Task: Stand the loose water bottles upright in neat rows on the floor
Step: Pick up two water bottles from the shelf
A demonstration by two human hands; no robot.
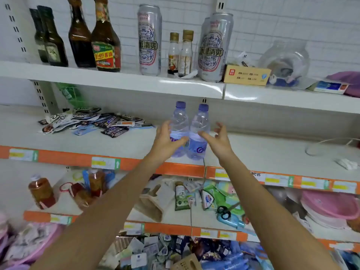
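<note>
Bottles first: two clear water bottles with purple caps are standing upright side by side, touching, on the middle shelf right in the centre of the frame, the left bottle [178, 131] and the right bottle [199, 133]. So they're on a shelf [272, 152], not on the floor, and I can't see any floor at all from this angle, just more shelves crammed with stuff below. My left hand [165, 140] is up against the left bottle with the fingers half curled, thumb reaching across its label, touching but not what I'd call a firm grab. My right hand [219, 140] is spread pretty wide, thumb tip just meeting the right bottle's side, other fingers hanging loose in the air off to the right, holding nothing. Progress-wise, I'd say I'm barely started, or at best mid-fetch: the pair is upright and neat, sure, but in the wrong place for the job as written. No rows anywhere in view, and no other loose water bottles that I can spot either; the tea bottles [41, 192] at lower left and the cans [149, 39] up top are different things. What's left, by my guess, is basically everything: get a proper hold on both, carry them down, and line them up.
</note>
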